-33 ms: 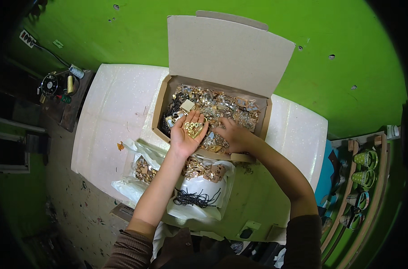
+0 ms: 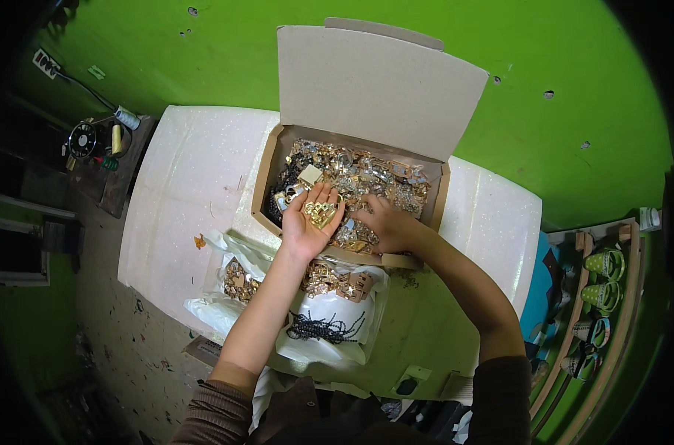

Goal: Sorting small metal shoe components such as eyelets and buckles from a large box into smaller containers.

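My left hand (image 2: pixel 304 230) is palm up over the front left of an open cardboard box (image 2: pixel 266 170), cupping a small heap of gold-coloured jewelry pieces (image 2: pixel 321 214). My right hand (image 2: pixel 384 224) is down in the box, touching the jewelry. Its fingers are bent, and whatever they pinch is too small to make out. Mixed gold and silver jewelry (image 2: pixel 378 167) fills the box. Along its left side lie black bead strands (image 2: pixel 291 165) and a small cream square (image 2: pixel 310 174).
In front of the box, a white plastic bag (image 2: pixel 211 310) lies near sorted gold pieces (image 2: pixel 338 282) and black bead strings (image 2: pixel 326 326). The box lid (image 2: pixel 381 81) stands raised near the green wall. Thread spools (image 2: pixel 117 139) are at far left; patterned cups (image 2: pixel 602 295) at right.
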A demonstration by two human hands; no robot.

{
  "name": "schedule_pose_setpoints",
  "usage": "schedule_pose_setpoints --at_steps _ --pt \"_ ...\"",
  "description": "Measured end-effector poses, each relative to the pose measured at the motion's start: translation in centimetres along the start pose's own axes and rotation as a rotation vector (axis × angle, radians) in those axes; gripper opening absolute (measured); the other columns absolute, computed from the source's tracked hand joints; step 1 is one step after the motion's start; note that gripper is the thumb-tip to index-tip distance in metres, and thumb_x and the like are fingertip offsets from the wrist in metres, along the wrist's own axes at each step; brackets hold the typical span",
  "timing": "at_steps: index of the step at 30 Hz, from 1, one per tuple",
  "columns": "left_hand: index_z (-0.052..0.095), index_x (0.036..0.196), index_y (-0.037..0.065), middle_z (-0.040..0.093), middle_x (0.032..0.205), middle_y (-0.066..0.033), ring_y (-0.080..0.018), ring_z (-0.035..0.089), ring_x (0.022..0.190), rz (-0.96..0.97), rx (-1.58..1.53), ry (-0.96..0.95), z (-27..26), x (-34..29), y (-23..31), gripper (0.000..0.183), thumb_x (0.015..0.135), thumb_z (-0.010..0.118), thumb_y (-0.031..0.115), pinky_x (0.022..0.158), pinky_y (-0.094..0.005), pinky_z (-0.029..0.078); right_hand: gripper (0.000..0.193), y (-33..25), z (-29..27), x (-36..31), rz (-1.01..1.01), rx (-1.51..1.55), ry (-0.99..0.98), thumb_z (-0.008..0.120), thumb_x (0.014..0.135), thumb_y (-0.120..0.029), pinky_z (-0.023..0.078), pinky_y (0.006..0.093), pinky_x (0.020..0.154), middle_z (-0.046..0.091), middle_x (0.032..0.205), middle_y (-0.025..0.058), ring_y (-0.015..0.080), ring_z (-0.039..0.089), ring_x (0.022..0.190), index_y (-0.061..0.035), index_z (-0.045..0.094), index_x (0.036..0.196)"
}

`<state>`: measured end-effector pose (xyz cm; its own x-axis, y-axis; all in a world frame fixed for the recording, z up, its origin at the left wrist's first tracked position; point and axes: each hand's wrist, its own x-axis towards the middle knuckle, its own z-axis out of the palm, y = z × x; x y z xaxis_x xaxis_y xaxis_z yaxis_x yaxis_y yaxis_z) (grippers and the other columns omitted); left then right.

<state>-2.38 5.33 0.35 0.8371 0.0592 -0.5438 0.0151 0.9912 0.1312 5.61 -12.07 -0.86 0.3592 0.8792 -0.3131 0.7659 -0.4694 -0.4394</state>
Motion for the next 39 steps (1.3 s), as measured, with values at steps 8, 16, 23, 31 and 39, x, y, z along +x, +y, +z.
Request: schedule_pose_setpoints --at_steps 8,16,23,31,39 --pt "0.051 0.100 0.004 0.055 0.100 -0.0058 -0.0189 0.051 0.098 0.011 -0.004 0.037 0.4 0.0 -0.2 0.026 0.089 0.035 0.021 0.092 -0.0417 0.038 0.082 0.0 0.5 0.1 -0.034 -0.060 0.131 0.078 0.042 -0.021 0.044 0.0434 0.083 0.028 0.128 0.0163 0.0313 0.032 0.117 -0.0166 0.043 0.116" --pt "0.050 0.101 0.005 0.053 0.103 -0.0048 -0.0184 0.050 0.099 -0.011 -0.028 -0.020 -0.3 0.4 0.0 0.024 0.089 0.036 0.019 0.092 -0.0414 0.038 0.078 -0.2 0.4 0.2 -0.014 -0.054 0.130 0.077 0.043 -0.019 0.045 0.0436 0.081 0.032 0.125 0.0135 0.0307 0.033 0.115 -0.0167 0.044 0.114" --pt "0.048 0.106 0.004 0.051 0.106 -0.0055 -0.0187 0.047 0.104 0.034 -0.005 0.000 -0.2 0.5 0.0 0.028 0.089 0.034 0.022 0.092 -0.0416 0.038 0.075 -1.6 -0.7 0.2 0.052 -0.053 0.057 0.075 0.045 -0.015 0.046 0.0418 0.080 0.036 0.116 0.0120 0.0296 0.038 0.109 -0.0147 0.044 0.112" --pt "0.049 0.102 0.006 0.054 0.102 -0.0036 -0.0177 0.050 0.101 0.028 -0.015 0.025 0.2 0.3 -0.2 0.025 0.089 0.034 0.020 0.092 -0.0419 0.038 0.066 -0.3 0.5 -0.3 -0.054 -0.014 0.254 0.074 0.045 -0.013 0.046 0.0395 0.076 0.040 0.106 0.0110 0.0293 0.041 0.102 -0.0139 0.047 0.106" --pt "0.051 0.101 0.006 0.055 0.101 -0.0034 -0.0177 0.050 0.100 0.014 -0.026 -0.005 0.0 0.3 0.1 0.024 0.089 0.034 0.021 0.092 -0.0419 0.038 0.054 -0.3 1.1 -0.1 0.011 0.055 0.139 0.071 0.051 -0.010 0.044 0.0401 0.074 0.040 0.102 0.0119 0.0293 0.044 0.097 -0.0111 0.047 0.100"
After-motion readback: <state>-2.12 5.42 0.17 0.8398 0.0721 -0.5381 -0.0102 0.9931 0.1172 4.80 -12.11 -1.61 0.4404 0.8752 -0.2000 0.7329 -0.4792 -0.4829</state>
